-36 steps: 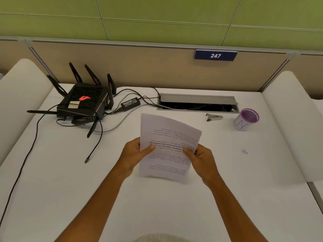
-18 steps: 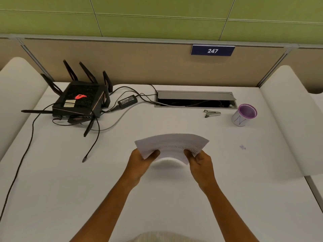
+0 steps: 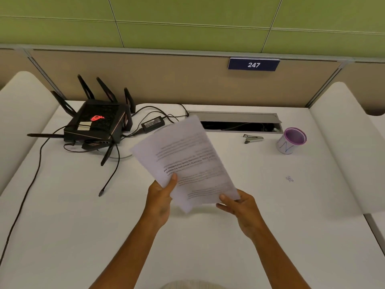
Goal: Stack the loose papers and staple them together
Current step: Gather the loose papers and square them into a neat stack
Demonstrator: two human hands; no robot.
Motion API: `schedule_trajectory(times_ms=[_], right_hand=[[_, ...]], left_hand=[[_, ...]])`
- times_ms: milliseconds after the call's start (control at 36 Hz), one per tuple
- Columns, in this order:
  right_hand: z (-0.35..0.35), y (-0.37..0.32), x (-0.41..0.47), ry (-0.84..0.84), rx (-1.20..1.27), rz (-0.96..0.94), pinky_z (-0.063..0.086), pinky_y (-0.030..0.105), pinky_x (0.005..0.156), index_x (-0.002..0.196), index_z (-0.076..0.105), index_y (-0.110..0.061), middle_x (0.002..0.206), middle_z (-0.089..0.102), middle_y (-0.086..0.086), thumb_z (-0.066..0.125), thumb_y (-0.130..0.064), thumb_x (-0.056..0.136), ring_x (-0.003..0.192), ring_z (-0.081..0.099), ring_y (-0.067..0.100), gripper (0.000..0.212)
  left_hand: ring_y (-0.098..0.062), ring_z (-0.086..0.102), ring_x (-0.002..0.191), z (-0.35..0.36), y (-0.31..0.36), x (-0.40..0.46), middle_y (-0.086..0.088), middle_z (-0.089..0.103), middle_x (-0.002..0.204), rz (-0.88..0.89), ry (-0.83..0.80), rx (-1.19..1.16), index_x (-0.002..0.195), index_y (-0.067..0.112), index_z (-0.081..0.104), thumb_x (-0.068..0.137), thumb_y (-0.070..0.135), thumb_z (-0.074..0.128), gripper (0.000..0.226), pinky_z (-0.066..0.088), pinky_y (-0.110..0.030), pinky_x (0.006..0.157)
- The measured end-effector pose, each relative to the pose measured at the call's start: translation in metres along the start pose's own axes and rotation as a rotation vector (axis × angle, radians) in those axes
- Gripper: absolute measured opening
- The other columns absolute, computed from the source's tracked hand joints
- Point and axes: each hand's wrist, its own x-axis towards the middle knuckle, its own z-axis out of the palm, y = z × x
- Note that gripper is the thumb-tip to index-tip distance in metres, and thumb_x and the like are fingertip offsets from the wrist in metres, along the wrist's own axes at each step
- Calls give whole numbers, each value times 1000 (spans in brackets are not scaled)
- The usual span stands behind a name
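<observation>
Both hands held the papers (image 3: 185,161) up over the desk (image 3: 208,247): the left hand (image 3: 160,197) pinched the near left edge, thumb on top, and the right hand (image 3: 239,202) pinched the near right corner. The sheets looked light and floppy (likely to fan or slide apart), so gripping near a squared corner seemed wise. The stapler (image 3: 253,138) lay at two o'clock, just beside the cable slot (image 3: 235,119), well apart from the router (image 3: 98,124) at ten o'clock. Open desk lay in between.
</observation>
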Motion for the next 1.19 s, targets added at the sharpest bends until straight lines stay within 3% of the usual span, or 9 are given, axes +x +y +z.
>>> schedule_trajectory(times_ms=[83, 167, 389, 472, 583, 750, 917, 1000, 1194], right_hand=[[10, 3, -3, 1, 181, 31, 54, 58, 104, 126, 70, -2, 125, 74, 20, 78, -12, 85, 117, 70, 40, 43], [22, 3, -5, 29, 235, 28, 55, 57, 102, 123, 71, -4, 125, 74, 19, 77, -13, 85, 117, 71, 37, 40], [14, -16, 5, 129, 55, 5, 62, 51, 91, 126, 72, -10, 116, 79, 8, 75, -8, 92, 107, 77, 28, 34], [-2, -26, 12, 120, -34, 2, 62, 51, 90, 126, 71, -9, 115, 80, 10, 74, -7, 93, 105, 77, 30, 33], [-16, -40, 21, 75, -138, -5, 63, 51, 90, 124, 72, -8, 113, 80, 11, 75, -7, 93, 102, 78, 31, 31], [-13, -52, 29, 31, -301, -69, 65, 43, 86, 119, 75, -15, 111, 81, 2, 77, -11, 93, 98, 79, 21, 26], [-11, -49, 26, 178, -304, -192, 63, 23, 78, 106, 77, -28, 101, 82, -11, 77, -14, 93, 91, 78, 8, 20], [-8, -35, 24, 233, -327, -238, 61, 18, 76, 109, 77, -24, 99, 80, -13, 76, -13, 94, 89, 77, 4, 19], [-6, 12, 22, 302, -383, -195, 61, 16, 79, 117, 77, -18, 102, 79, -11, 75, -15, 95, 100, 76, 11, 22]], left_hand=[[-23, 71, 129, 5, -8, -7, -4, 73, 140, -35, -28, -215, 146, 23, 61, 105, 14, 63, 42, 59, -42, 108], [-25, 68, 133, 8, -20, -13, -7, 70, 145, -54, -42, -281, 151, 19, 57, 104, 14, 62, 47, 62, -38, 101], [-30, 69, 131, -34, -8, 6, -15, 67, 148, -30, 31, -261, 149, 13, 60, 97, 8, 65, 52, 62, -42, 102], [-29, 67, 134, -66, 13, 17, -12, 66, 149, 0, -44, -189, 155, 20, 55, 110, 15, 51, 45, 60, -43, 106], [-32, 67, 131, -88, 35, 22, -8, 68, 147, -31, -170, 64, 160, 27, 47, 111, 28, 52, 50, 64, -38, 95], [-29, 76, 115, -70, 35, 25, 2, 83, 117, -24, -96, 471, 127, 25, 70, 89, 21, 83, 40, 67, -34, 84], [-8, 80, 93, -52, 22, 17, 12, 83, 97, 156, 77, 441, 111, 24, 74, 92, 13, 81, 23, 64, -18, 76], [-2, 77, 91, -48, 7, 12, 16, 81, 93, 204, 53, 480, 108, 21, 74, 92, 10, 81, 20, 61, -14, 75], [-18, 72, 96, -55, -31, 16, 9, 78, 94, 139, 52, 551, 106, 22, 72, 97, 11, 77, 15, 61, -19, 75]])
